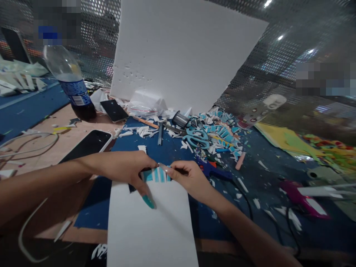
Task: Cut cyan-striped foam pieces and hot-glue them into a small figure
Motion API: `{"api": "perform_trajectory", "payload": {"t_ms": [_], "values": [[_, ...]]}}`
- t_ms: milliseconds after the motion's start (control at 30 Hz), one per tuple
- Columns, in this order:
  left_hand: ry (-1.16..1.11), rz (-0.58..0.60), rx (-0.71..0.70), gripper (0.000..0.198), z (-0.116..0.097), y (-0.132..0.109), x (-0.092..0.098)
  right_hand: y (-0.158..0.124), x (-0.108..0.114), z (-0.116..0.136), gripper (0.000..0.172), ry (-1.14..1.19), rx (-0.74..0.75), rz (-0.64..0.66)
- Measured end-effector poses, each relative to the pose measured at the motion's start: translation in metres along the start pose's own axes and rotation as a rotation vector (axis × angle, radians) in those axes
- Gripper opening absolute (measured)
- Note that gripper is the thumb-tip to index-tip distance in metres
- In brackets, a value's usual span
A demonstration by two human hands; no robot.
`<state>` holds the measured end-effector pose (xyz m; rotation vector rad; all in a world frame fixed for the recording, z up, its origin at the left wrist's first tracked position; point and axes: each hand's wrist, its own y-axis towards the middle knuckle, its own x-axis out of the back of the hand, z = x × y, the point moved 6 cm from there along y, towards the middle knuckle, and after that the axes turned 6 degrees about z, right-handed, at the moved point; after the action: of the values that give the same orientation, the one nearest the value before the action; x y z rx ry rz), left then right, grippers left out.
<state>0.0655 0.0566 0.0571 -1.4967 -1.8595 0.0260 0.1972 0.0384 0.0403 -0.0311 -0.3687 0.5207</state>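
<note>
A white sheet (151,226) lies at the front edge of the blue work surface, with blue-and-white strips (157,175) along its far end. My left hand (136,168) rests over the sheet's far left corner, its teal-nailed thumb spread out on the white and its fingertips by the strips. From the right, my right hand (187,176) has its thumb and index finger pinched together at the strips' right end. A small pale piece (164,167) shows between the two hands' fingertips.
Blue-handled scissors (196,138), a spool (180,119) and many scraps lie behind the hands. Two phones (89,144) and a bottle (75,89) are at left. A blue glue gun (214,170) and a magenta tool (304,200) lie right. A white board (178,55) stands behind.
</note>
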Motion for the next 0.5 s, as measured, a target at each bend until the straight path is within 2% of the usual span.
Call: {"api": "perform_trajectory", "payload": {"t_ms": [200, 367, 433, 500], "values": [[0.005, 0.076, -0.003, 0.023, -0.011, -0.004, -0.007, 0.0, 0.021, 0.0, 0.04, 0.198, 0.02, -0.207], [-0.1, 0.09, -0.054, 0.024, -0.016, -0.01, -0.009, 0.004, 0.042, -0.006, 0.04, 0.293, 0.06, -0.332], [-0.172, 0.029, -0.05, 0.028, -0.007, -0.01, -0.002, 0.003, 0.051, -0.008, 0.042, 0.299, 0.084, -0.428], [-0.324, -0.166, -0.029, 0.036, 0.009, -0.01, 0.017, -0.002, 0.062, -0.008, 0.045, 0.236, 0.113, -0.548]]}}
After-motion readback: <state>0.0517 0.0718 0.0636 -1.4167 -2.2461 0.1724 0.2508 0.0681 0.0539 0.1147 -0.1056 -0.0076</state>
